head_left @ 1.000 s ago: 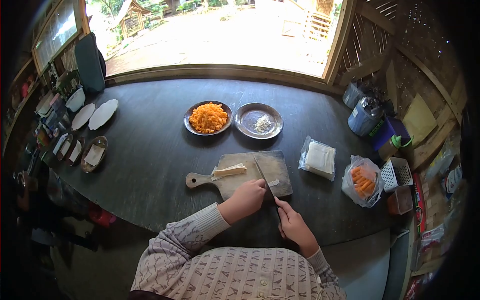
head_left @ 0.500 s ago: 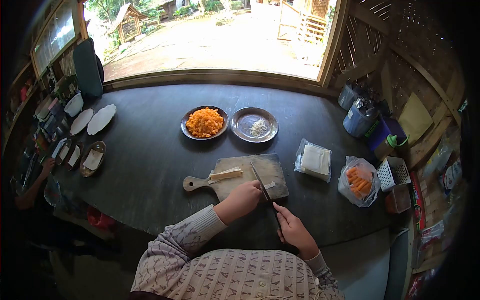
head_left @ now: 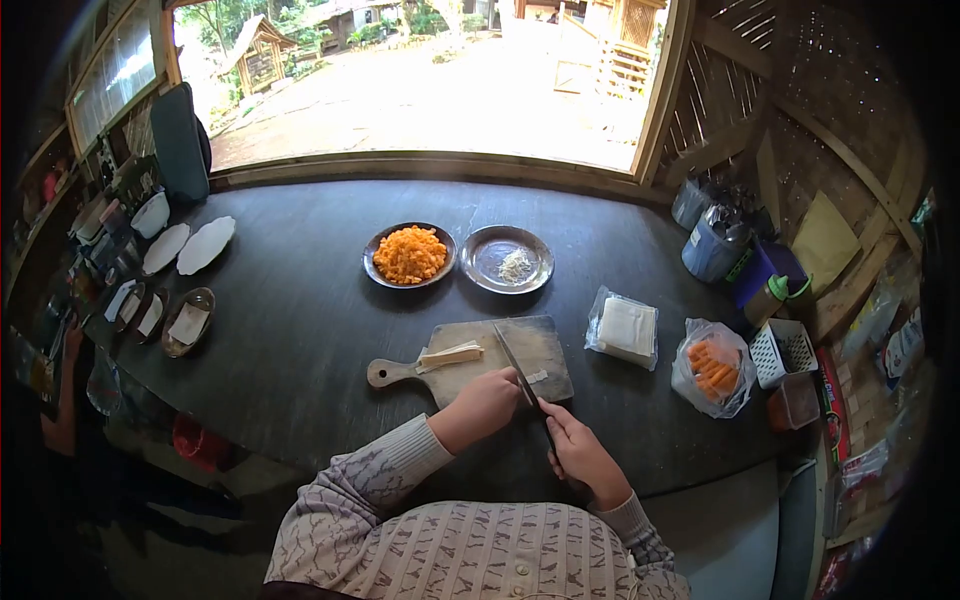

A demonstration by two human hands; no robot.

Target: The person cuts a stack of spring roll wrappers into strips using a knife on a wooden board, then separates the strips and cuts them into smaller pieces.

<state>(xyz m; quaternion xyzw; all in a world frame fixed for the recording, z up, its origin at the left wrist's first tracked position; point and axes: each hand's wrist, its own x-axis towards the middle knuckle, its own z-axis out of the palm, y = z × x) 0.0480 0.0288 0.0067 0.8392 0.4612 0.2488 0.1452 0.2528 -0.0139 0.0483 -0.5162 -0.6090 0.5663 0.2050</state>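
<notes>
My right hand (head_left: pixel 585 452) grips the dark handle of a knife (head_left: pixel 509 352), whose blade slants up and left across the wooden cutting board (head_left: pixel 495 335). Close against the blade, my left hand (head_left: pixel 484 401) is closed with fingertips down on the board; whatever it pinches is hidden. A few small pale cut bits (head_left: pixel 538 377) lie just right of the blade. To the left, a small stack of pale, thin strips (head_left: pixel 452 354) rests on the board near its handle.
Beyond the board stand a plate of orange diced food (head_left: pixel 410 255) and a plate with pale shreds (head_left: pixel 497 241). At right are a pack of square white sheets (head_left: pixel 628 325) and a bag of orange sticks (head_left: pixel 712 372). Another person's arm (head_left: pixel 66 390) shows at far left.
The view has shifted slightly. My hands and the knife stay in almost the same place on the board. At far left, the other person's arm has drawn back from the small dishes.
</notes>
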